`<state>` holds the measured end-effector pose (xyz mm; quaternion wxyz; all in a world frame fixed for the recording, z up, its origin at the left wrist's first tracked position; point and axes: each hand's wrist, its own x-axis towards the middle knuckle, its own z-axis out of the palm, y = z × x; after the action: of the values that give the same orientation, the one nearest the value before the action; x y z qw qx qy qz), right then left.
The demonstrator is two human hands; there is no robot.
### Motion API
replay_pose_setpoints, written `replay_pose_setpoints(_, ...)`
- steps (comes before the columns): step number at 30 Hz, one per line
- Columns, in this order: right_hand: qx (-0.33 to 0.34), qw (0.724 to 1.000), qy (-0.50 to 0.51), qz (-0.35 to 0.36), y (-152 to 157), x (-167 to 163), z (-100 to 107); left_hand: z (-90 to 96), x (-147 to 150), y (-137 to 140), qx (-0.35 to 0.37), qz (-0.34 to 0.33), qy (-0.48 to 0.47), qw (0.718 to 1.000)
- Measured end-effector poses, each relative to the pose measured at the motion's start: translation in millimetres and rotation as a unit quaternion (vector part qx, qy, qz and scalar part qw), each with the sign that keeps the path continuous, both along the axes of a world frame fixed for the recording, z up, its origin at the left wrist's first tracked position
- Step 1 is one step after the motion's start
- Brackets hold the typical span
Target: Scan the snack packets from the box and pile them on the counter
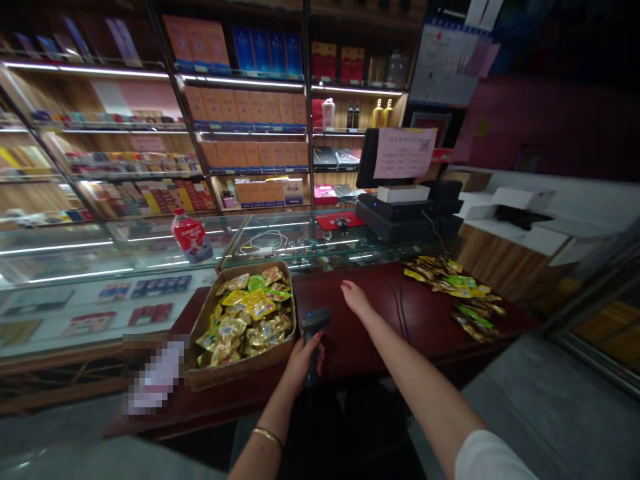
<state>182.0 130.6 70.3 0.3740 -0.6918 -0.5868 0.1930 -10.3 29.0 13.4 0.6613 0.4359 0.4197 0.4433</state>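
My left hand (303,360) is wrapped around the handle of a dark barcode scanner (316,320), whose head points away from me. Just left of it stands an open cardboard box (240,369), full of small gold, yellow and green snack packets (257,303). My right hand (354,297) is over the dark red tabletop (345,350), right of the scanner. Its fingers are curled in and partly hidden, and no thing shows in them. Farther right, more snack packets (460,285) lie loose in a spread-out pile.
Behind the table runs a glass display counter (235,230) with a red-labelled bottle (191,237), a red mouse pad (327,221) and a monitor (367,159) above a black cash drawer (400,223). A dark cable (400,307) crosses the tabletop. A pixelated patch covers the table's left end.
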Motion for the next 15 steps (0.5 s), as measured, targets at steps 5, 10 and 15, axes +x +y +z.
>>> replay_pose_setpoints(5,-0.082,0.971,-0.075,-0.21,0.2,80.1,-48.2,-1.5,-1.4,0.6,-0.006,0.0,0.01,1.0)
replay_pose_setpoints(10,-0.069,0.933,-0.143,-0.322,11.7,151.0,-65.9,5.8,-1.4,-2.9,-0.001,0.013,0.019,1.0)
replay_pose_setpoints(15,-0.06,0.918,-0.172,-0.353,50.7,241.1,-60.2,4.2,-2.4,-2.2,-0.032,0.033,0.03,0.999)
